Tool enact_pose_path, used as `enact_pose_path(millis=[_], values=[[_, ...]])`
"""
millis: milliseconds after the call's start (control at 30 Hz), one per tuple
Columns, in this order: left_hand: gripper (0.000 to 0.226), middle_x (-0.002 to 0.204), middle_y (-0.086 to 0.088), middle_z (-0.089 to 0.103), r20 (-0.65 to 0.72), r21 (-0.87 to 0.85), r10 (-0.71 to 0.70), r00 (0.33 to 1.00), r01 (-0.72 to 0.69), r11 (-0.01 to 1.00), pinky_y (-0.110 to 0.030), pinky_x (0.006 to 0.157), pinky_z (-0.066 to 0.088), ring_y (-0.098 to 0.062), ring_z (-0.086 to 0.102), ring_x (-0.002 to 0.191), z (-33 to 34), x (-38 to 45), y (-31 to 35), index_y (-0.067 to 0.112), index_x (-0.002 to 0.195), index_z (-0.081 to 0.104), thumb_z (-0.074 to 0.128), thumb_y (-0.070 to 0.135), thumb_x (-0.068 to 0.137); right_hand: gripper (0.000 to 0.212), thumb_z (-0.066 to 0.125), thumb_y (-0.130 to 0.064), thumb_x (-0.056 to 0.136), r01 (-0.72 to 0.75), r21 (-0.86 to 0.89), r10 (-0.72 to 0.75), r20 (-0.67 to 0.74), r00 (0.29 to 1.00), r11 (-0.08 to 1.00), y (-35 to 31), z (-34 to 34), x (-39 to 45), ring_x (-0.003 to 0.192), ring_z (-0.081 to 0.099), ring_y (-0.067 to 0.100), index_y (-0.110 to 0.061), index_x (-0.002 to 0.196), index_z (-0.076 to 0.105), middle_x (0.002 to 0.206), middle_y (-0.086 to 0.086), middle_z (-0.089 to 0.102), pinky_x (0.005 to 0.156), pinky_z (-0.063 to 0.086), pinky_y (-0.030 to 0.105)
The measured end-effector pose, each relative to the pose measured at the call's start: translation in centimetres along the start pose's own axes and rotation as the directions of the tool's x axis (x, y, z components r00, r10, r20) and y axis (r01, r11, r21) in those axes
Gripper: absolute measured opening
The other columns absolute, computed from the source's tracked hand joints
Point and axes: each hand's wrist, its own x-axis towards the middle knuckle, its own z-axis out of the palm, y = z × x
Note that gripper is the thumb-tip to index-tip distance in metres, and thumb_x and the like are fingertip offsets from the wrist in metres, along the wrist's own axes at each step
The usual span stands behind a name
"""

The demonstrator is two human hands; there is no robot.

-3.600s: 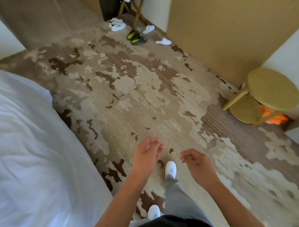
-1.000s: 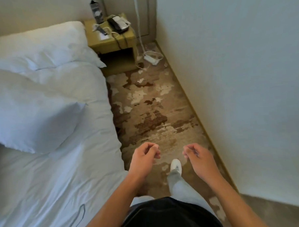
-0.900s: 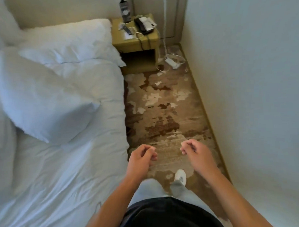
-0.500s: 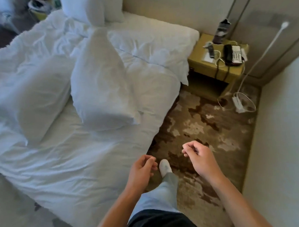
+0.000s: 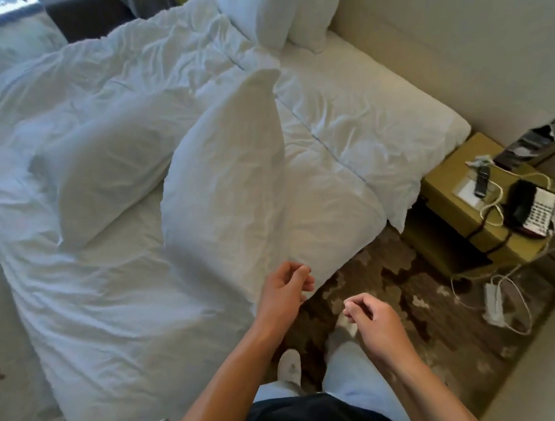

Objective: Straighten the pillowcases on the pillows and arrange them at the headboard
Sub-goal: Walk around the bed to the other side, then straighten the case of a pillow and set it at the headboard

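The fingers of the left hand are being held loosely curled, the tips apart from the thumb and pinching nothing; they are seen just over the near corner of the closest pillow, and whether they are touching it cannot be told. The fingers of the right hand are likewise being kept half curled and bare of any object, above the patterned carpet beside the bed.

The closest pillow is being shown lying lengthwise near the bed's right edge, its pillowcase creased, one end pointing toward the headboard. A second pillow is being shown just beside it toward the middle of the bed, tilted and overlapped by it. Two more pillows are being shown standing upright against the headboard at the far corner. A flatter white cushion is being seen along the headboard edge, reaching the corner nearest the nightstand.

On the nightstand a telephone, a remote and pale cables are being displayed. A power strip is lying on the carpet below. Grey trouser legs and a white slipper are being seen beneath the arms.
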Motion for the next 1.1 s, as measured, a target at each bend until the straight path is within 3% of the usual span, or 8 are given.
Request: enact_pose_path(millis=[167, 333, 467, 533, 633, 800, 967, 1100], values=[[0.020, 0.090, 0.000, 0.077, -0.262, -0.054, -0.029, 0.965, 0.015, 0.998, -0.041, 0.084, 0.063, -0.010, 0.074, 0.086, -0.6, 8.3, 3.9, 0.021, 0.100, 0.073, 0.056, 0.032, 0.103, 0.012, 0.061, -0.043, 0.100, 0.128, -0.012, -0.124, 0.169, 0.978, 0.992, -5.3, -0.7, 14.3, 0.088, 0.068, 0.002, -0.037, 0.096, 0.072, 0.092, -0.016, 0.073, 0.078, 0.057, 0.025], [0.018, 0.092, -0.002, 0.076, -0.524, -0.065, -0.106, 0.845, 0.085, 0.994, -0.048, 0.087, 0.061, -0.018, 0.073, 0.091, -3.0, 16.4, 8.4, 0.018, 0.099, 0.072, 0.059, 0.031, 0.100, 0.012, 0.060, -0.036, 0.100, 0.301, -0.053, -0.269, 0.321, 0.908, 0.952, -13.2, 0.4, 25.9, 0.083, 0.064, 0.000, -0.033, 0.093, 0.069, 0.088, -0.016, 0.070, 0.069, 0.047, 0.022], [0.019, 0.095, 0.005, 0.072, -0.641, 0.017, -0.095, 0.762, 0.138, 0.990, -0.035, 0.077, 0.058, -0.016, 0.069, 0.096, -6.0, 21.3, 10.4, 0.023, 0.102, 0.069, 0.058, 0.038, 0.098, 0.016, 0.063, -0.036, 0.098, 0.368, -0.081, -0.313, 0.382, 0.870, 0.926, -18.2, 2.7, 32.4, 0.086, 0.067, 0.011, -0.023, 0.105, 0.069, 0.091, -0.015, 0.068, 0.078, 0.052, 0.032], [0.020, 0.098, 0.008, 0.069, -0.683, 0.078, -0.092, 0.724, 0.198, 0.977, -0.025, 0.071, 0.051, -0.016, 0.067, 0.099, -7.3, 22.8, 10.4, 0.024, 0.106, 0.068, 0.057, 0.039, 0.099, 0.033, 0.065, -0.038, 0.096, 0.348, -0.094, -0.282, 0.415, 0.865, 0.933, -19.8, 4.4, 34.5, 0.091, 0.067, 0.017, -0.018, 0.122, 0.064, 0.102, -0.006, 0.068, 0.081, 0.050, 0.033], [0.037, 0.126, -0.005, 0.065, -0.691, 0.165, -0.135, 0.710, 0.336, 0.927, -0.037, 0.094, 0.053, -0.024, 0.061, 0.119, -9.0, 24.3, 9.1, 0.018, 0.127, 0.065, 0.056, 0.039, 0.098, 0.070, 0.071, -0.048, 0.090, 0.235, -0.104, -0.166, 0.449, 0.878, 0.966, -21.0, 7.3, 36.3, 0.110, 0.066, 0.023, -0.013, 0.146, 0.048, 0.130, 0.002, 0.062, 0.096, 0.053, 0.039], [0.052, 0.148, -0.009, 0.050, -0.640, 0.235, -0.223, 0.735, 0.464, 0.854, -0.041, 0.113, 0.041, -0.028, 0.047, 0.137, -10.7, 24.6, 5.3, 0.015, 0.143, 0.055, 0.056, 0.037, 0.096, 0.088, 0.082, -0.057, 0.078, 0.091, -0.063, -0.063, 0.361, 0.931, 0.994, -20.9, 12.1, 36.5, 0.123, 0.060, 0.033, -0.009, 0.143, 0.047, 0.137, 0.012, 0.057, 0.101, 0.050, 0.039], [0.054, 0.150, -0.001, 0.048, -0.601, 0.257, -0.178, 0.779, 0.399, 0.880, -0.038, 0.112, 0.039, -0.023, 0.044, 0.139, -11.9, 24.2, 3.1, 0.019, 0.145, 0.054, 0.059, 0.040, 0.095, 0.055, 0.076, -0.048, 0.088, -0.048, 0.101, 0.021, 0.255, 0.967, 0.994, -21.0, 14.3, 35.7, 0.105, 0.064, 0.028, -0.013, 0.124, 0.052, 0.109, -0.002, 0.063, 0.087, 0.045, 0.033], [0.056, 0.151, 0.000, 0.047, -0.541, 0.308, -0.141, 0.829, 0.352, 0.884, -0.038, 0.113, 0.038, -0.022, 0.042, 0.141, -12.8, 23.8, 2.3, 0.020, 0.146, 0.053, 0.060, 0.042, 0.095, 0.023, 0.064, -0.030, 0.099, -0.034, 0.140, 0.020, 0.093, 0.995, 0.990, -21.4, 14.7, 34.7, 0.102, 0.067, 0.031, -0.011, 0.112, 0.065, 0.106, 0.005, 0.072, 0.086, 0.047, 0.034]])
